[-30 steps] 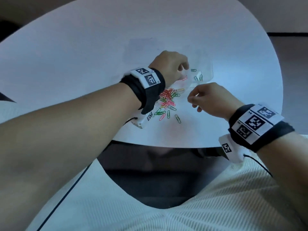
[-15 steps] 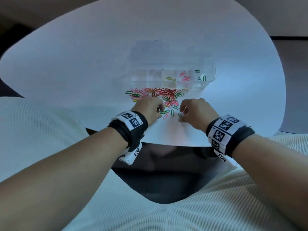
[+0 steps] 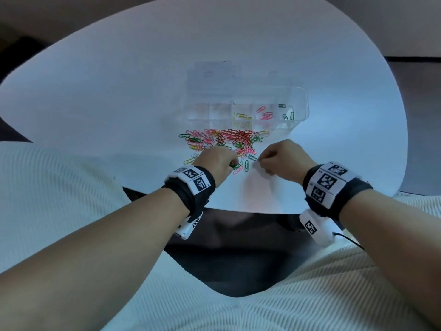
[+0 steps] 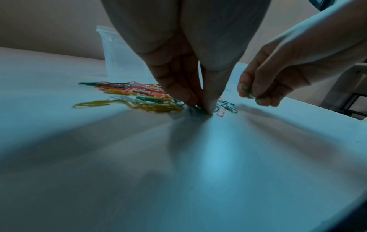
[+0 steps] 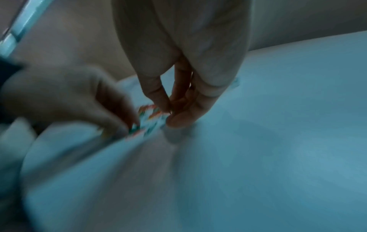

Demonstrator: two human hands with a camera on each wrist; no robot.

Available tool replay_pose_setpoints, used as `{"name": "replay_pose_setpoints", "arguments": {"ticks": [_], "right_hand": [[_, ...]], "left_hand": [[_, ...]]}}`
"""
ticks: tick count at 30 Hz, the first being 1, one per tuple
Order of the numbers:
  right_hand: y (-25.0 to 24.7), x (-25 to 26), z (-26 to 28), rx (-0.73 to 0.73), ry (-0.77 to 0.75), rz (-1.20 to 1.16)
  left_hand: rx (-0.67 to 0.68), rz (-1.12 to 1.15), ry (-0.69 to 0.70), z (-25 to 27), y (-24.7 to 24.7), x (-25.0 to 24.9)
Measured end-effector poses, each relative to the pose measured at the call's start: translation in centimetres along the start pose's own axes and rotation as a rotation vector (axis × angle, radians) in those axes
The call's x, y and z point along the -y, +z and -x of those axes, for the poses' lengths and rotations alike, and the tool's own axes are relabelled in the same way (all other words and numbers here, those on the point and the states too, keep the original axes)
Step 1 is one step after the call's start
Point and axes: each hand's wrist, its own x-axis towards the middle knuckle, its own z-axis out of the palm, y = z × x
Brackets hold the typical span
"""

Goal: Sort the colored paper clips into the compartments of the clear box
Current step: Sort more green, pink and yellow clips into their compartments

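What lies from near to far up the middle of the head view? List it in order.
White ribbed garment → near rim of the white round table → both hands → loose pile of coloured paper clips → clear compartment box.

A white table (image 3: 119,91) with a rounded edge is filling most of the head view, its near edge curving inward. A pale ribbed cloth (image 3: 310,306) is lying below it, with a dark gap (image 3: 233,254) showing between. Black wristbands (image 3: 191,187) with white coded tags (image 3: 327,180) are sitting near the table's near edge. A thin black cable (image 3: 348,238) is trailing right.
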Motion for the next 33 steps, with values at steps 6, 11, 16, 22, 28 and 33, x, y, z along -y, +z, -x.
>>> {"name": "replay_pose_setpoints", "arguments": {"ticks": [6,11,16,22,28,33], "right_hand": [[-3.3,1.6,-1.9,0.030,0.055,-0.500],[-2.0,1.6,-0.8,-0.001,0.110,-0.566],[-0.1,0.7,-0.8,-0.063,-0.007,-0.005],[1.3,0.5,-0.8,-0.156,-0.079,0.362],[1.3,1.0,-0.9,-0.140,-0.066,0.478],[1.7,0.8,-0.9,-0.075,0.029,0.411]], "left_hand": [[-0.061,0.075,-0.034,0.1,-0.8,0.0],[-0.212,0.360,-0.137,0.3,-2.4,-0.2],[-0.183,0.364,-0.160,-0.1,-2.1,0.0],[-0.069,0.378,-0.166,0.1,-1.6,-0.1],[0.011,0.420,-0.192,0.3,-2.0,-0.4],[-0.137,0.430,-0.197,0.2,-1.9,-0.1]]}}
